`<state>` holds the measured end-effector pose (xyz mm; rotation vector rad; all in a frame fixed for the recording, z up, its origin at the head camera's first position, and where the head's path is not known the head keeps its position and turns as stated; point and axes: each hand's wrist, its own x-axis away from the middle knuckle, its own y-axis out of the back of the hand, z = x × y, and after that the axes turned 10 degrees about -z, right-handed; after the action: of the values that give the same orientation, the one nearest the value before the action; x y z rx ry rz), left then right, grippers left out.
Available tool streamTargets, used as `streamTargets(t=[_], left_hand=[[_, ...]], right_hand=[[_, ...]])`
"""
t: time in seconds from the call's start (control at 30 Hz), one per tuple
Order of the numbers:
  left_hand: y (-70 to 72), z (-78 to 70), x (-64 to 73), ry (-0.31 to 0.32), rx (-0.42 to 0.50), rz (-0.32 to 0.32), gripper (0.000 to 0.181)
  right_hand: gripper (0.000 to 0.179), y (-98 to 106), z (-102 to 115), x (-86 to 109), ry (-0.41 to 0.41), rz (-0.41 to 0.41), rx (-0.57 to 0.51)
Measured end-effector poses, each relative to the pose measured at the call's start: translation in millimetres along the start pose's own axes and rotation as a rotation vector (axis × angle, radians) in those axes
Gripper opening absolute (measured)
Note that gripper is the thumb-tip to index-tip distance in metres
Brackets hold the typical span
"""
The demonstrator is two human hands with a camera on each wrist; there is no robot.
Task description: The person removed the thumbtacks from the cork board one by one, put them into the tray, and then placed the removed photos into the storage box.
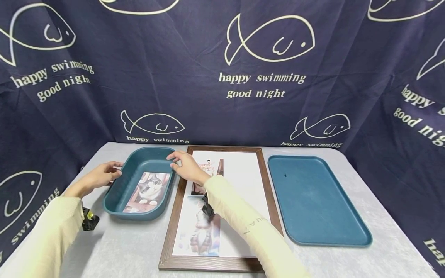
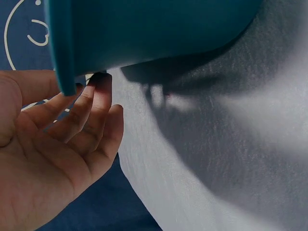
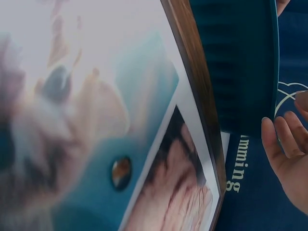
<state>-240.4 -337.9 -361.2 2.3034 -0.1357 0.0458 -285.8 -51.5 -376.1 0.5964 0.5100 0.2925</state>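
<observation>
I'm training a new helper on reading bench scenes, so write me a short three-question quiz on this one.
1. What lies in the deep basin?
(a) a sponge
(b) a cat picture
(c) a cup

2. True or false: the flat tray lies to the left of the deep basin, as the head view shows it.

3. Which hand is nearer the wooden frame?

Key:
1. b
2. False; the flat tray lies to its right.
3. The right hand; its sleeve crosses above the wooden frame.

The dark blue cloth (image 1: 194, 77) repeatedly reads "happy swimming" and "good night"; the cream right sleeve (image 1: 236, 210) bears small letters, only partly legible.
</observation>
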Motion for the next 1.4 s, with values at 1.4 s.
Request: streamTargets(t=[1.4], left_hand=[[-21.4,-70.6,-10.6,-0.375,-0.266,-0.33,0.033]], right_hand=[[0.024,74,-72,17.0,0.024,0.006,0.195]])
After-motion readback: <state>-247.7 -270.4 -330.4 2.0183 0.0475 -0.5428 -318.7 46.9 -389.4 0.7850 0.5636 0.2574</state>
